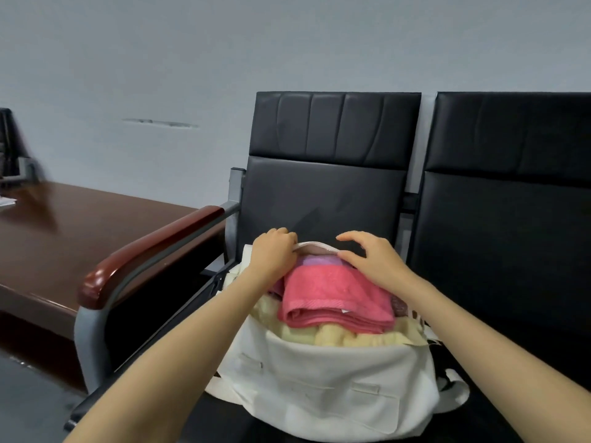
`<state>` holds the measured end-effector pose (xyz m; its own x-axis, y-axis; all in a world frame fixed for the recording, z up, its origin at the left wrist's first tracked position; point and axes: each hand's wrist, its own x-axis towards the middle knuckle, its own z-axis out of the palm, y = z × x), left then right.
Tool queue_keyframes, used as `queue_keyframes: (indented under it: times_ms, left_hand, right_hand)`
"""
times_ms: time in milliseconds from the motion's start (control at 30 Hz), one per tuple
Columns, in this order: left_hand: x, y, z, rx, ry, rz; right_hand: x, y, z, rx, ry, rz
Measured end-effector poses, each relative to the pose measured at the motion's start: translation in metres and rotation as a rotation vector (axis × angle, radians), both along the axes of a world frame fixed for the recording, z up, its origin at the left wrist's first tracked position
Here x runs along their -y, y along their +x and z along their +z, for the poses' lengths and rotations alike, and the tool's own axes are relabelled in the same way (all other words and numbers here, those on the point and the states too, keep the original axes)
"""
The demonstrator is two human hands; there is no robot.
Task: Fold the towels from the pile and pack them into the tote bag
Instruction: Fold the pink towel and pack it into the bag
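At the far rim of the tote bag [319, 378], on the black chair [319, 193] seat: left hand [276, 251] curls over the rim, pinching it; right hand [371, 257] has its fingers spread, tips on the rim beside it. The rim runs side to side between them. Pink towel [335, 298] lies folded just nearer than both hands, long axis side to side, on a cream towel [335, 338], with the purple towel [315, 260] behind. No readable writing; the pink towel's white tag is illegible.

Two arms show bare from the frame's lower edge up to the wrists. The left hand [275, 254] and the right hand [372, 255] are bare as well, their fingers slender; finer detail is blurred.
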<state>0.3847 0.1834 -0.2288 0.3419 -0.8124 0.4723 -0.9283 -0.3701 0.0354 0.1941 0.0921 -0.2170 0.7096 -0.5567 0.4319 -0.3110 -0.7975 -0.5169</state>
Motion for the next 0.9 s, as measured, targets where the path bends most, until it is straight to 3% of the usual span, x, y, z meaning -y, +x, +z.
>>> queue_keyframes:
  times_ms: [67, 133, 200, 333, 633, 733, 800, 900]
  left_hand:
    - [0.006, 0.001, 0.002, 0.048, -0.019, -0.033]
    - [0.01, -0.003, 0.004, 0.096, -0.038, -0.06]
    - [0.015, -0.01, 0.005, 0.119, -0.059, -0.107]
    - [0.025, -0.028, 0.01, 0.16, -0.038, -0.229]
    - [0.006, -0.013, 0.063, 0.154, -0.208, -0.211]
    - [-0.015, -0.011, 0.031, 0.206, -0.192, -0.367]
    - [-0.024, -0.018, 0.002, 0.097, -0.041, -0.4]
    - [-0.023, -0.014, -0.004, -0.177, 0.081, -0.389]
  right_hand:
    - [-0.011, -0.011, -0.012, 0.003, -0.081, 0.088]
    - [-0.019, -0.017, -0.03, -0.143, -0.204, 0.185]
    - [-0.015, -0.023, -0.045, -0.285, -0.379, 0.154]
    - [-0.016, -0.028, -0.051, -0.314, -0.603, 0.172]
    - [-0.029, 0.014, -0.051, -0.433, -0.543, 0.181]
    - [-0.032, 0.021, -0.054, -0.422, -0.537, 0.17]
    - [-0.029, 0.013, -0.056, -0.357, -0.535, 0.163]
    - [-0.027, 0.0, -0.062, -0.145, -0.76, 0.19]
